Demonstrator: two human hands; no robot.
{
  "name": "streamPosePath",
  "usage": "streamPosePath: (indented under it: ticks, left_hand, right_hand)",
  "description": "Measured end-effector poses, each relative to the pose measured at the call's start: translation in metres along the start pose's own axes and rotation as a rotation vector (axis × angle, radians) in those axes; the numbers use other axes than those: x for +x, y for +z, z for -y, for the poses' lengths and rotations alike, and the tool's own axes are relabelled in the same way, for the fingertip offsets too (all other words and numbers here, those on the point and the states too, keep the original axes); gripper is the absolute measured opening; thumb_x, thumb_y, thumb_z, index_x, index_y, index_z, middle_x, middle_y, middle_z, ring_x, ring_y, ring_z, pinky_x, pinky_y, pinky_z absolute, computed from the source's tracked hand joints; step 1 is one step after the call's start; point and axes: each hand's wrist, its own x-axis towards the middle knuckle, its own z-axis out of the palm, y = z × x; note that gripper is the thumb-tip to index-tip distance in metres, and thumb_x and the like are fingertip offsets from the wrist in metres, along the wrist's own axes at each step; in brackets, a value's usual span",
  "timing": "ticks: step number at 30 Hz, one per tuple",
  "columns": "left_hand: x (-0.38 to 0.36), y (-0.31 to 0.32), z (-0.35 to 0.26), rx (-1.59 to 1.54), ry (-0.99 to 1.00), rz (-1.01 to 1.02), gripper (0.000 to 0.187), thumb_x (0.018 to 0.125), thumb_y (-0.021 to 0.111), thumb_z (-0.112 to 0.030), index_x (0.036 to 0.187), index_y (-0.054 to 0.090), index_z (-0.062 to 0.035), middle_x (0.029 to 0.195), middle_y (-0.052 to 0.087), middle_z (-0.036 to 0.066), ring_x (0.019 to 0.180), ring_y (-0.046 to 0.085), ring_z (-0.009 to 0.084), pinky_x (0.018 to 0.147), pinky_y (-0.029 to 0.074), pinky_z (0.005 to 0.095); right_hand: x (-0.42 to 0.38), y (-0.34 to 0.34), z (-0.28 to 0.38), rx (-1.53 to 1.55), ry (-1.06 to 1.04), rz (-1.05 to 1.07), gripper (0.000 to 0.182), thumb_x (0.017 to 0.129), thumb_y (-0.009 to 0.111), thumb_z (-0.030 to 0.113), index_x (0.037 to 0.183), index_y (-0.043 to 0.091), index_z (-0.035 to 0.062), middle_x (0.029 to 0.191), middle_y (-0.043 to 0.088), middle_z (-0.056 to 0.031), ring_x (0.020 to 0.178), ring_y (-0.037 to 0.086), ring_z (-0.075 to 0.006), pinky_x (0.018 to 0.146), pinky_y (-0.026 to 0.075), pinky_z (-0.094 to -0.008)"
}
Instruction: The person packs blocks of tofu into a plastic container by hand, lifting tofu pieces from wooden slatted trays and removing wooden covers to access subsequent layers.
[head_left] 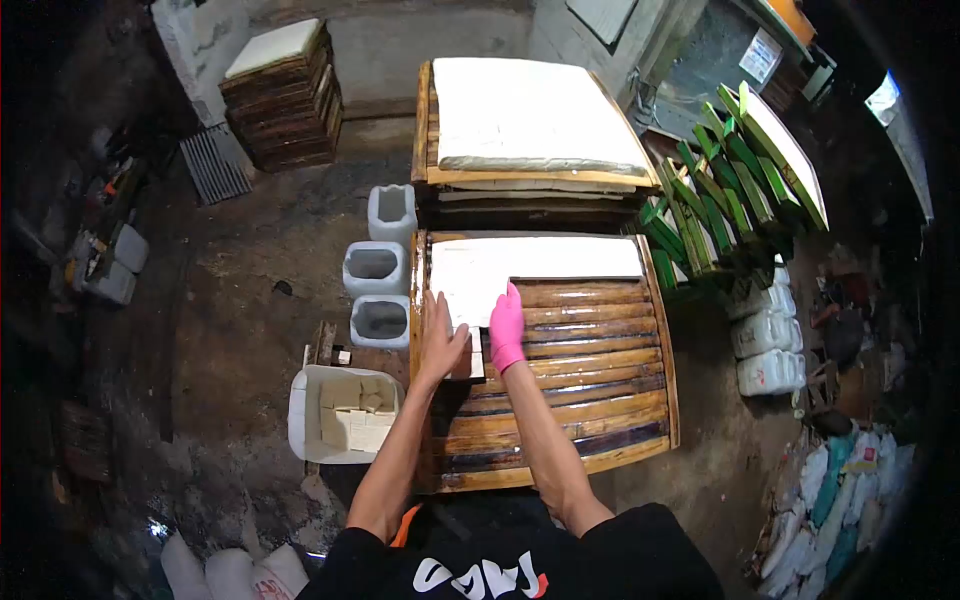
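A white, tofu-like slab (540,257) lies over the far and left part of a slatted wooden tray (590,365). My bare left hand (441,342) rests at the slab's left near part, fingers stretched out and thumb apart. In a pink glove, my right hand (507,328) lies along the slab's cut right edge, its fingers extended; its palm side is hidden. Between my wrists, small cut white blocks (475,355) sit on the slats, partly covered by my left hand. To the left, a cut-open white plastic container (298,415) holds several pale cut blocks (358,428).
Behind the tray stands a stack of wooden trays topped by another white slab (540,115). Cut-open jugs (378,265) line the left side. Green-edged boards (745,170) lean at the right, above white jugs (768,372). More stacked trays (290,110) stand far left.
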Motion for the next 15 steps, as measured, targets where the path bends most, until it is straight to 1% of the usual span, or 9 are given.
streamPosePath:
  ticks: [1,3,5,9,11,12,13,14,15]
  left_hand:
    - [-0.002,0.004,0.003,0.063,0.028,0.005,0.071,0.09,0.058,-0.024,0.144,0.023,0.0054,0.153,0.01,0.029,0.143,0.011,0.0369,0.115,0.015,0.0391]
    - [-0.004,0.007,0.008,0.141,0.043,-0.015,0.072,0.089,0.059,-0.026,0.144,0.024,0.0045,0.152,0.008,0.03,0.143,0.009,0.0395,0.115,0.014,0.0403]
    - [-0.004,0.008,0.007,0.2,0.06,0.033,0.073,0.089,0.06,-0.032,0.144,0.026,0.003,0.151,0.008,0.032,0.142,0.008,0.0423,0.115,0.013,0.0419]
    - [-0.002,0.014,0.001,0.196,-0.04,0.019,0.077,0.091,0.055,-0.044,0.145,0.025,0.001,0.151,0.006,0.033,0.142,0.006,0.0436,0.115,0.011,0.0445]
    - [-0.016,-0.012,-0.033,0.235,-0.153,0.031,0.07,0.091,0.056,-0.042,0.14,0.035,0.0032,0.147,0.02,0.035,0.14,0.018,0.0423,0.114,0.018,0.0424]
    - [-0.03,-0.012,-0.025,0.118,-0.028,-0.096,0.063,0.092,0.056,-0.038,0.137,0.041,0.0028,0.147,0.026,0.031,0.139,0.023,0.0418,0.113,0.022,0.0401]
    - [-0.053,-0.035,-0.04,-0.067,-0.014,-0.12,0.054,0.093,0.056,-0.031,0.136,0.045,-0.0002,0.149,0.028,0.024,0.141,0.023,0.0358,0.112,0.024,0.039]
    - [-0.079,-0.059,-0.055,-0.151,-0.028,-0.212,0.047,0.092,0.056,-0.024,0.133,0.049,-0.0016,0.148,0.032,0.022,0.138,0.03,0.0334,0.111,0.027,0.0382]
    - [-0.11,-0.082,-0.062,-0.238,-0.035,-0.292,0.041,0.092,0.057,-0.018,0.13,0.053,-0.003,0.147,0.036,0.019,0.135,0.036,0.0309,0.109,0.029,0.0375]
  right_hand:
    - [0.013,-0.022,0.017,0.072,0.186,0.211,0.036,0.092,0.05,0.022,0.12,0.055,0.0005,0.11,0.064,-0.0116,0.105,0.06,-0.0253,0.084,0.049,-0.0393]
    - [0.039,-0.052,0.043,0.061,0.501,0.464,0.032,0.089,0.058,0.026,0.113,0.059,0.0044,0.096,0.065,-0.006,0.091,0.062,-0.0193,0.068,0.053,-0.0433]
    - [0.057,-0.06,0.061,0.243,0.636,0.766,0.036,0.084,0.068,0.027,0.112,0.061,0.0065,0.098,0.065,-0.0041,0.088,0.061,-0.017,0.059,0.052,-0.0457]
    - [0.067,-0.032,0.052,0.105,0.512,1.005,0.039,0.076,0.077,0.022,0.107,0.064,0.0033,0.102,0.067,-0.0064,0.086,0.063,-0.0192,0.071,0.054,-0.0373]
    - [0.069,-0.042,0.029,0.158,0.417,0.895,0.041,0.076,0.076,0.023,0.11,0.064,0.002,0.106,0.066,-0.0082,0.093,0.062,-0.0206,0.08,0.052,-0.0335]
    - [0.069,-0.066,0.022,-0.068,-0.067,1.047,0.048,0.07,0.069,0.003,0.116,0.059,-0.0003,0.114,0.063,-0.01,0.106,0.058,-0.0226,0.092,0.047,-0.034]
    - [0.068,-0.089,0.016,-0.257,-0.573,1.02,0.062,0.063,0.061,-0.018,0.123,0.055,-0.0026,0.122,0.059,-0.0117,0.119,0.054,-0.0247,0.104,0.041,-0.0345]
    - [0.063,-0.102,0.002,-0.098,-0.371,0.957,0.07,0.059,0.056,-0.023,0.126,0.053,-0.002,0.124,0.058,-0.0118,0.119,0.054,-0.0253,0.106,0.04,-0.0345]
    - [0.047,-0.113,0.004,0.042,-0.124,0.914,0.064,0.063,0.057,-0.018,0.125,0.053,-0.0017,0.123,0.059,-0.0118,0.118,0.055,-0.0248,0.105,0.041,-0.0353]
